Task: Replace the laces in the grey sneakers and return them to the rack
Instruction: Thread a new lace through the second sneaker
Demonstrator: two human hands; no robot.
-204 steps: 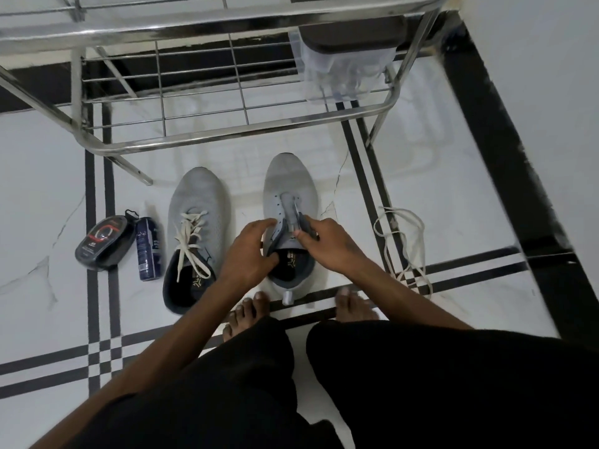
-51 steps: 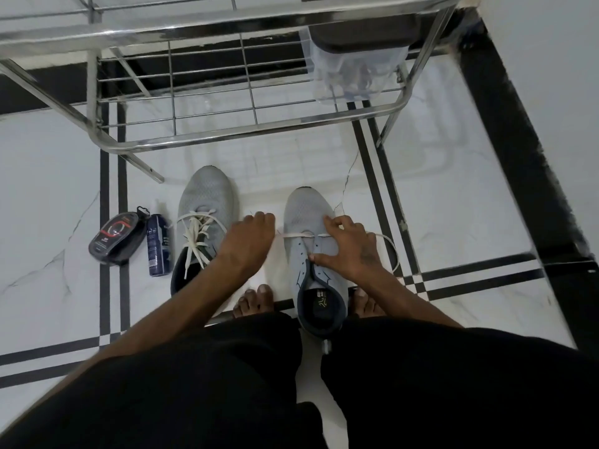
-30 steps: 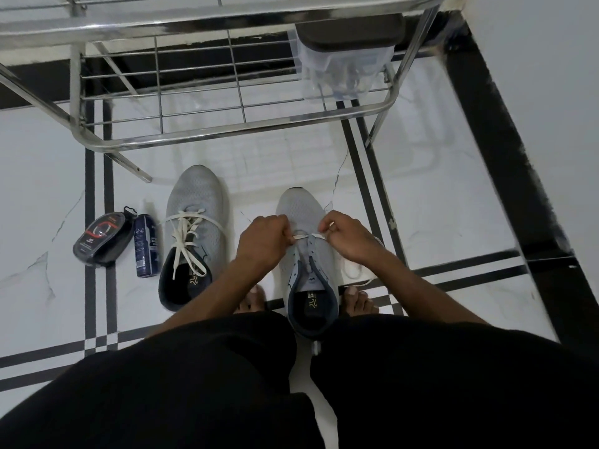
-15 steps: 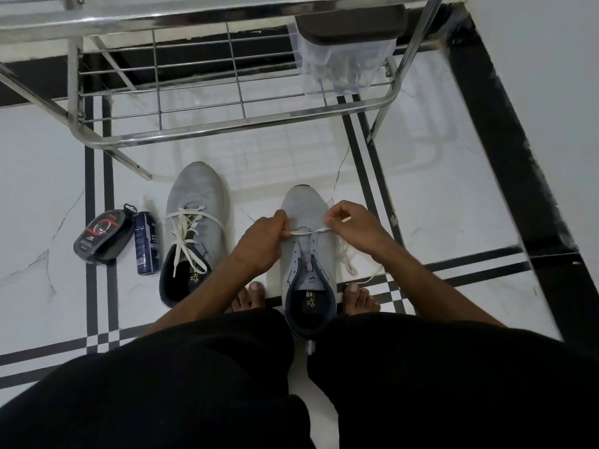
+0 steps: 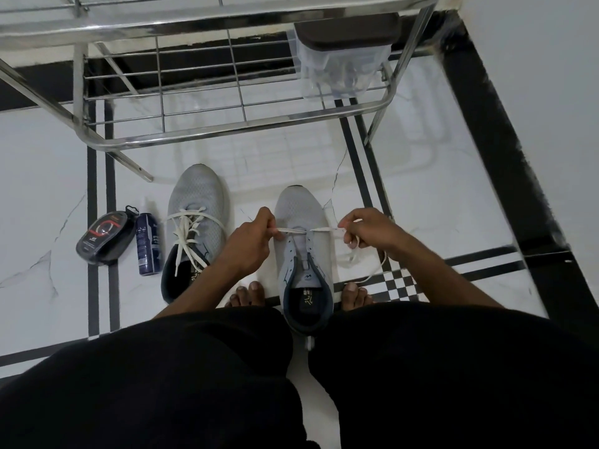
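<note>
White marble floor [image 5: 437, 196] with black inlay lines lies under us. We count two bare feet, and between them one grey sneaker [image 5: 304, 251]. Our left hand [image 5: 248, 243] and right hand [image 5: 369, 233] each pinch one end of a single cream lace [image 5: 296, 230], drawn straight across its front eyelets. A second sneaker [image 5: 194, 222], laced, stands left. Beside it: one spray can [image 5: 148, 244], one polish sponge [image 5: 103, 238]. Beyond: one steel rack [image 5: 227, 124] holding one plastic box [image 5: 343, 56].

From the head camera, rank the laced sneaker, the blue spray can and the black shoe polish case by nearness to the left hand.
1. Laced sneaker, just left of the left hand.
2. Blue spray can, farther left.
3. Black shoe polish case, farthest left.
</note>
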